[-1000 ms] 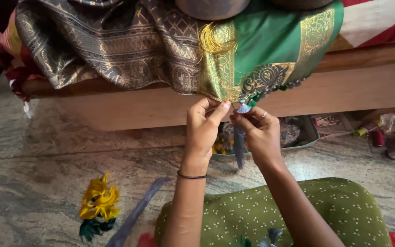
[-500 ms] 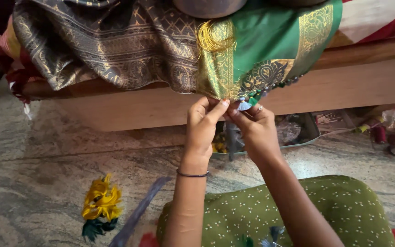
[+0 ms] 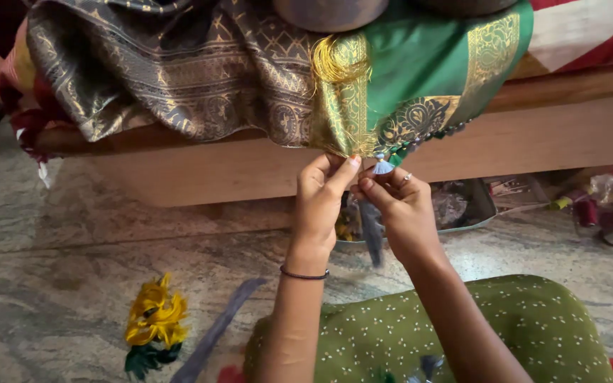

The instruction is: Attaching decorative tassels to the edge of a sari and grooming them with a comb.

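Observation:
A green and gold silk cloth [image 3: 420, 78] with a patterned border hangs over the edge of a wooden bench [image 3: 533, 135]. My left hand [image 3: 321, 195] pinches the gold lower edge of that cloth. My right hand [image 3: 399, 202], wearing a ring, holds a small grey-blue tassel [image 3: 382, 167] right against the same edge, with grey thread strands [image 3: 372, 230] hanging down below it. Both hands touch at the fingertips. A loose bunch of gold fringe [image 3: 335, 64] lies on top of the cloth.
A grey and gold brocade cloth [image 3: 172, 78] drapes over the bench to the left. On the stone floor lie a yellow and green thread bundle [image 3: 154, 319] and a grey strip [image 3: 218, 337]. A tray [image 3: 480, 206] and thread spools [image 3: 597, 216] sit under the bench. My green dotted lap [image 3: 533, 333] is below.
Both hands have stayed at the cloth's edge, shifting slightly up and closer together; the tassel sits a little higher against the border.

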